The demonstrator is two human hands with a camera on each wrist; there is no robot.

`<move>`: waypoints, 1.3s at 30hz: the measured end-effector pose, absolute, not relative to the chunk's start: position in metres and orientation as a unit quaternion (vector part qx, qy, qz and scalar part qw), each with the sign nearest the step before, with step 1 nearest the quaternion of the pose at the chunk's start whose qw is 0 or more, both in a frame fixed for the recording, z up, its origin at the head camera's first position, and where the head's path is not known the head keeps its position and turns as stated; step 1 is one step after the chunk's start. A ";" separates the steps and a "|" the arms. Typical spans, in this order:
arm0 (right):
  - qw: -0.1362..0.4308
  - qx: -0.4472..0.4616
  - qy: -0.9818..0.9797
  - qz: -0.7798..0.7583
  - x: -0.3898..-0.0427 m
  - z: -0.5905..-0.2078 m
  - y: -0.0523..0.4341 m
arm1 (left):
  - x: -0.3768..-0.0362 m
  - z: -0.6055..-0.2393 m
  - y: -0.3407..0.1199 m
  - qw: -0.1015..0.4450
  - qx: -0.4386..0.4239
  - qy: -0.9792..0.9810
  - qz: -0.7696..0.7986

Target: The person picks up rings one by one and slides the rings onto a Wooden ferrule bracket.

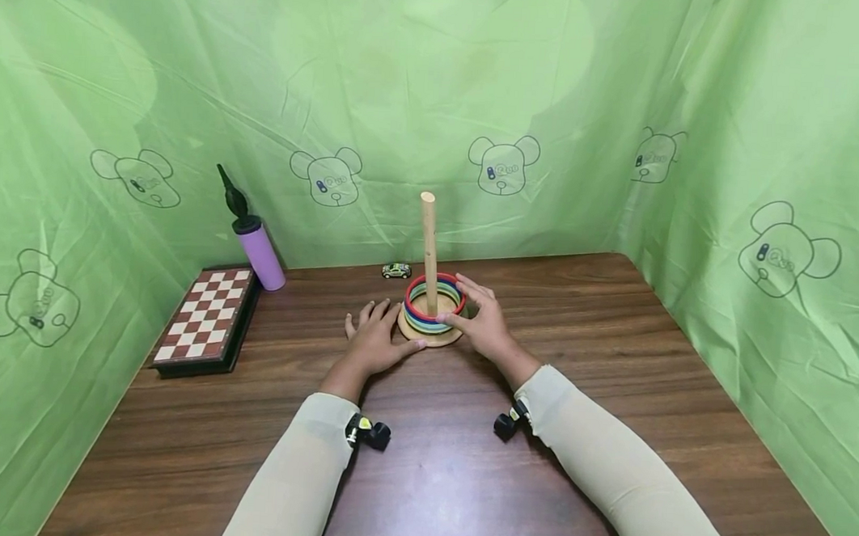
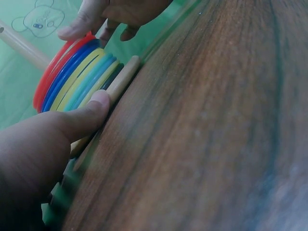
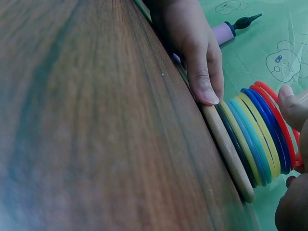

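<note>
A wooden peg point(image 1: 429, 252) stands upright on a round wooden base point(image 3: 226, 149). Rings are stacked round the peg on this base: the red rings point(image 2: 50, 79) on top, then blue point(image 3: 272, 127), yellow, teal and a dark one lowest. My right hand point(image 1: 492, 328) pinches the red rings at the right side of the stack, thumb at the near edge and fingers farther back. At the left of the base lies my left hand point(image 1: 376, 342), fingers spread on the table and thumb pressed to the base's edge.
A small toy car point(image 1: 396, 271) sits behind the base. To the left are a brown-and-white checkered board box point(image 1: 204, 317) and a purple hand pump point(image 1: 262, 255) leaning by the green curtain point(image 1: 410, 73). The wooden table point(image 1: 432, 487) extends toward me.
</note>
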State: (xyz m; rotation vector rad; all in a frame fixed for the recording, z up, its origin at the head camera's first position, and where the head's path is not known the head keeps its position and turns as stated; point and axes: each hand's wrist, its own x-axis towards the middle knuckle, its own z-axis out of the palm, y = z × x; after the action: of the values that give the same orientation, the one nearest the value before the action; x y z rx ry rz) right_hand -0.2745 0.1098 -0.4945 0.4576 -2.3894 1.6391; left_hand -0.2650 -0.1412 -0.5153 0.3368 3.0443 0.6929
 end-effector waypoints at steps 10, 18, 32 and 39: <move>0.099 0.154 -0.811 0.556 -0.274 -0.496 0.111 | -0.264 -0.515 -0.141 -0.003 0.107 0.967 0.229; 0.094 0.158 -0.810 0.557 -0.276 -0.496 0.111 | -0.266 -0.517 -0.142 -0.004 0.108 0.967 0.231; 0.099 0.163 -0.811 0.553 -0.279 -0.497 0.108 | -0.266 -0.518 -0.146 -0.004 0.104 0.965 0.243; 0.109 0.168 -0.809 0.553 -0.278 -0.501 0.117 | -0.264 -0.519 -0.143 -0.018 0.101 0.964 0.244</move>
State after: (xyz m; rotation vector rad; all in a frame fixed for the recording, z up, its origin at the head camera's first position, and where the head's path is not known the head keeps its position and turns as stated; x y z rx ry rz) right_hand -0.2780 0.1169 -0.5013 0.4932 -2.3783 1.6259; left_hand -0.2645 -0.1433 -0.5192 0.3224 3.0639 0.7742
